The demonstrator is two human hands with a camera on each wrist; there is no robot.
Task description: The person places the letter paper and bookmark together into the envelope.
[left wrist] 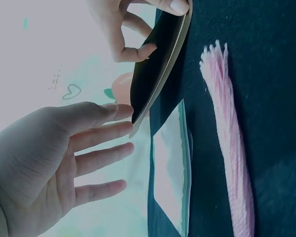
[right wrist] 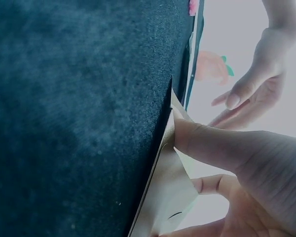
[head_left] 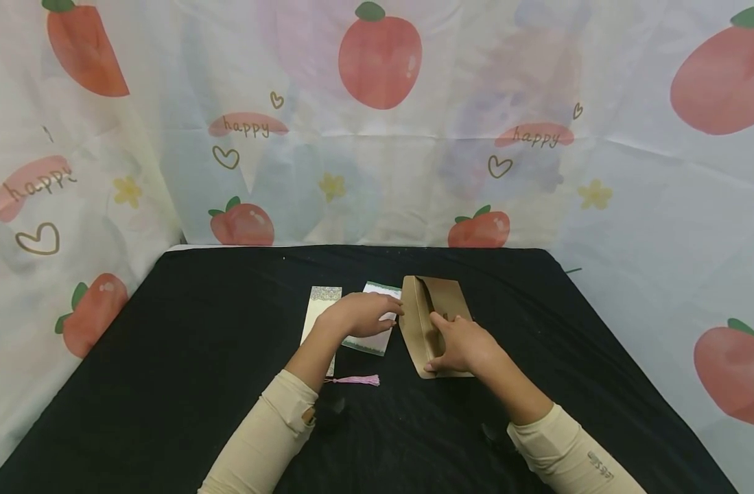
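Head view shows the brown envelope under the right hand and just beside the left hand. If the right hand squeezes too hard, the paper may crease or rip along its gap. If the grip is too loose, it may slip away. The left hand may also bump the small card below it, or its arm may drag the long card. Left fingers are spread and nearly straight, holding nothing; whether they touch the envelope, I can't tell. Right thumb and bent fingers grip the envelope.
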